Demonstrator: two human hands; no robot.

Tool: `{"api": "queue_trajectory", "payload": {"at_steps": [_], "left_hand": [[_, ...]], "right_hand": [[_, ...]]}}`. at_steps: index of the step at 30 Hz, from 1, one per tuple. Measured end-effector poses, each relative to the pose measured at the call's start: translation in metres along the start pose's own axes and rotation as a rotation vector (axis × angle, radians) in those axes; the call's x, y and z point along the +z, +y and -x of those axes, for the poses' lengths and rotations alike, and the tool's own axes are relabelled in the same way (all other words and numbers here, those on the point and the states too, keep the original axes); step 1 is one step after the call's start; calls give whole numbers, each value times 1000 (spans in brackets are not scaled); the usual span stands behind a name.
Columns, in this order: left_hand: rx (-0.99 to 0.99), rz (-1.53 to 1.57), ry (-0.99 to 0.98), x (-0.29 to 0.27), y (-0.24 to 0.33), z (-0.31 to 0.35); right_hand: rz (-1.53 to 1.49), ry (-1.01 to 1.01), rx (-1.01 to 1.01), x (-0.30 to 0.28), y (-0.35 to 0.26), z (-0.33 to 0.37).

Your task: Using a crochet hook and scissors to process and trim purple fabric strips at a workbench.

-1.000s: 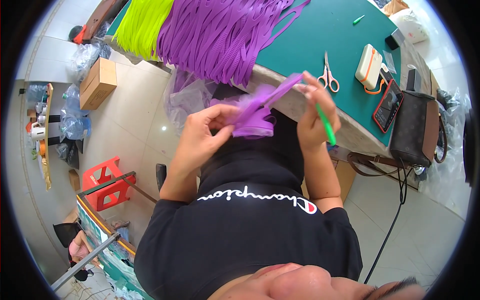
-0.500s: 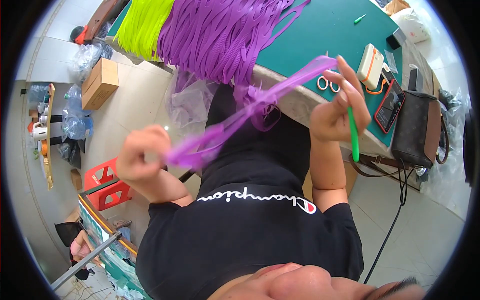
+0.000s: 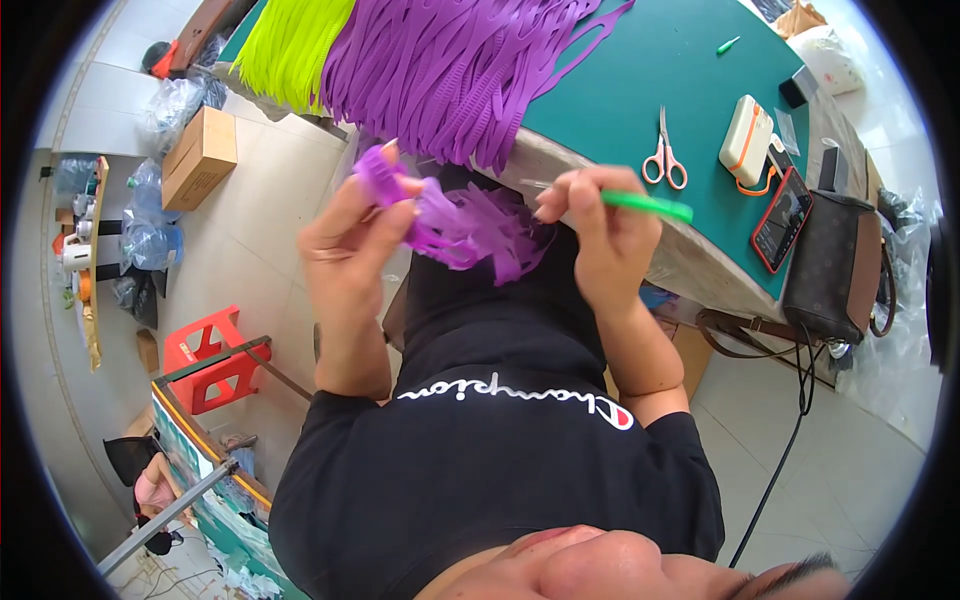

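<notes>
- Left hand (image 3: 350,235): thumb and fingers pinched closed on a glossy purple flexible strap (image 3: 378,180), raised in front of the body at the table's near edge.
- Right hand (image 3: 615,235): fingers curled around a slim bright-green pen-like tool (image 3: 655,206), well apart from the strap.
- Between the hands, above the lap: a loose tangle of paler purple strips (image 3: 490,225); whether it joins the pinched strap, I cannot tell.
- Beyond, on the dark-green tabletop (image 3: 670,70): a thick heap of purple ribbed straps (image 3: 430,80), with lime-green straps (image 3: 290,50) beside it at left.
- Right of the heap: pink-handled metal scissors (image 3: 663,160).
</notes>
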State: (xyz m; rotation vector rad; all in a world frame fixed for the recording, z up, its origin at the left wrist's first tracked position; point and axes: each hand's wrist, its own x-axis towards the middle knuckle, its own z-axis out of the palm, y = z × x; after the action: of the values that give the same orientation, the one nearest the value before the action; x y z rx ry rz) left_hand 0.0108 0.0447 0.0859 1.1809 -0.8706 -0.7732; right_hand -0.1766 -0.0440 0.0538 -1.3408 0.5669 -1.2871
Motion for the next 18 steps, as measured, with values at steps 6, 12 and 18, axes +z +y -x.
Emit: {"api": "queue_trajectory", "payload": {"at_steps": [6, 12, 18], "left_hand": [[-112, 149, -222, 25, -29, 7], [-220, 239, -139, 35, -24, 11], [-142, 233, -131, 36, -30, 14]], "right_hand": [[302, -141, -475, 5, 19, 21], [424, -159, -625, 4, 26, 22], [458, -183, -754, 8, 30, 20]]}}
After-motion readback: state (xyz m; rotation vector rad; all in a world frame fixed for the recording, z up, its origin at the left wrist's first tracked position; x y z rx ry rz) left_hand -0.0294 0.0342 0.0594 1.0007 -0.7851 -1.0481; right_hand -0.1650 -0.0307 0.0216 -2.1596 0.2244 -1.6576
